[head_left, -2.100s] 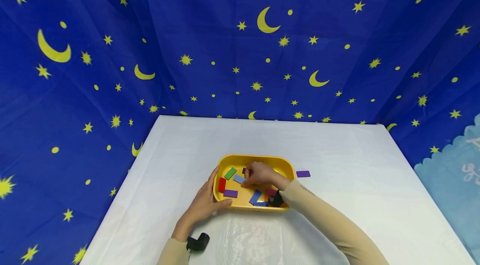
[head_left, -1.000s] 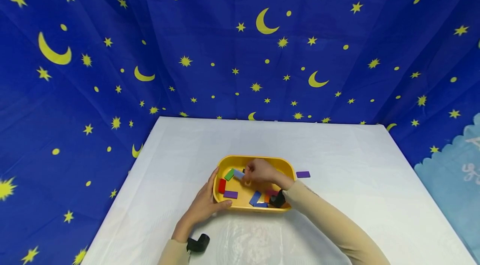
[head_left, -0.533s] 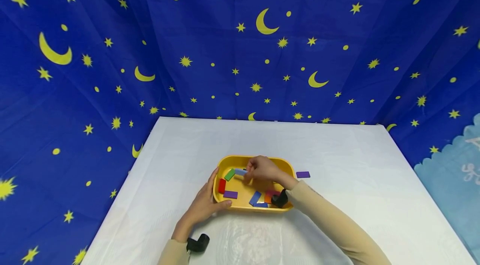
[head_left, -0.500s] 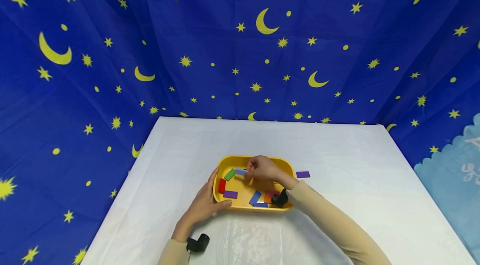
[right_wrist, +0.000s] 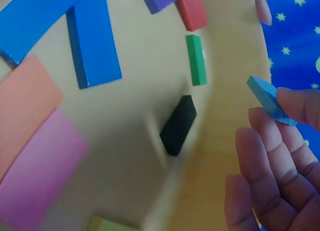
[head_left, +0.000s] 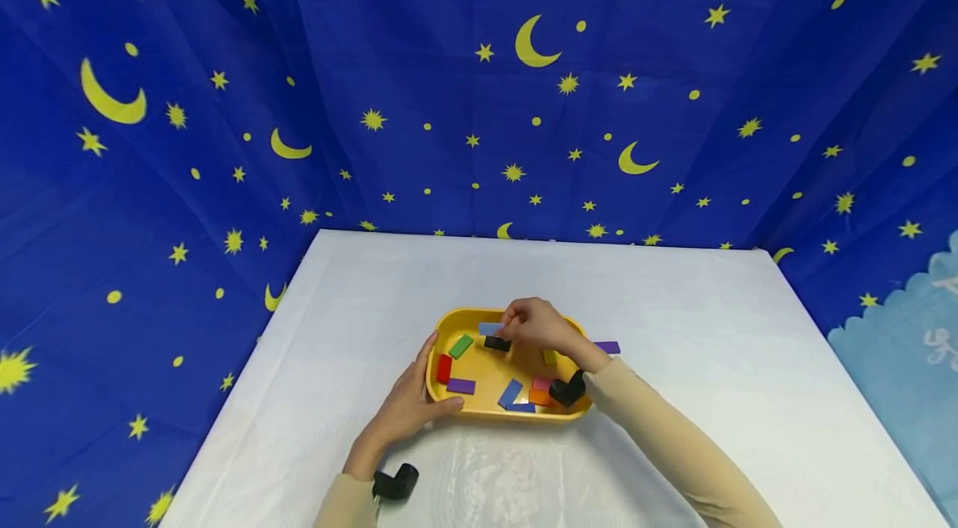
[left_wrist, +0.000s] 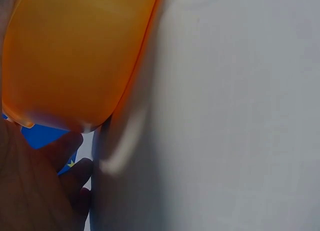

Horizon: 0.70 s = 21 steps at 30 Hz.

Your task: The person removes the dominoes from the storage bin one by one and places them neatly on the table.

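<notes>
My right hand [head_left: 540, 323] pinches a light blue block [head_left: 490, 328] between thumb and fingers over the far wall of the yellow tray [head_left: 479, 415]. In the right wrist view the light blue block [right_wrist: 269, 98] is raised above the tray floor, with the right hand [right_wrist: 280, 166] at its lower end. Below it a black block [right_wrist: 178, 125] lies in the tray. My left hand [head_left: 407, 402] grips the tray's left end, thumb on the near rim and fingers along the side. In the left wrist view the left hand [left_wrist: 40, 181] is beside the tray's outer wall [left_wrist: 75, 56].
Inside the tray lie a green block [head_left: 460, 346], a red block [head_left: 444, 368], a purple block [head_left: 461, 386], blue blocks, an orange block [head_left: 540, 397], a pink one and a yellow one [head_left: 550, 357]. Another purple block [head_left: 608, 347] lies on the table right of the tray.
My right hand has moved up and toward the far wall with the light blue block, away from the green block. The black block has come into view. My left hand stays on the tray.
</notes>
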Motion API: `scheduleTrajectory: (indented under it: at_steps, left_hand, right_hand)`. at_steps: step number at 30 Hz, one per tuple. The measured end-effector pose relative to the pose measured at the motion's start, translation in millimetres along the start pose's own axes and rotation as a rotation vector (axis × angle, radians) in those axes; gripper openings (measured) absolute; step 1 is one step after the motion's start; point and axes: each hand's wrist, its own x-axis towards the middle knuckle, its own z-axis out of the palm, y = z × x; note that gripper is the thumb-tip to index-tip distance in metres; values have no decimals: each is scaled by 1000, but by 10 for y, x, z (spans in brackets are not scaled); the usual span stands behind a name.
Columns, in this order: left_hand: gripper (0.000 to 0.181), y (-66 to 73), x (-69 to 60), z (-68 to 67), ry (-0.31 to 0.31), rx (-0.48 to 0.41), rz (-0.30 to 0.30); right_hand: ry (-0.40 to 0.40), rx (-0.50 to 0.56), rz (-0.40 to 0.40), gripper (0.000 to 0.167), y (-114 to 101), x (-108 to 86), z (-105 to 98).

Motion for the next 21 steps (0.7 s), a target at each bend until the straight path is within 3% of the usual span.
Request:
scheduleTrajectory:
  at_steps: [9,16,21]
  left_hand:
    - [107,5,-2,-17,-2,-8,13]
    - [107,5,-6,-17,-2,-3,-5]
    - [107,5,-6,-7,-6,-8,-16]
  right_hand:
    - [91,29,16,11,-5,-91,-185]
    - [154,71,94,16,25,-148,-293]
    - [190,90,107,19,74,-202,-363]
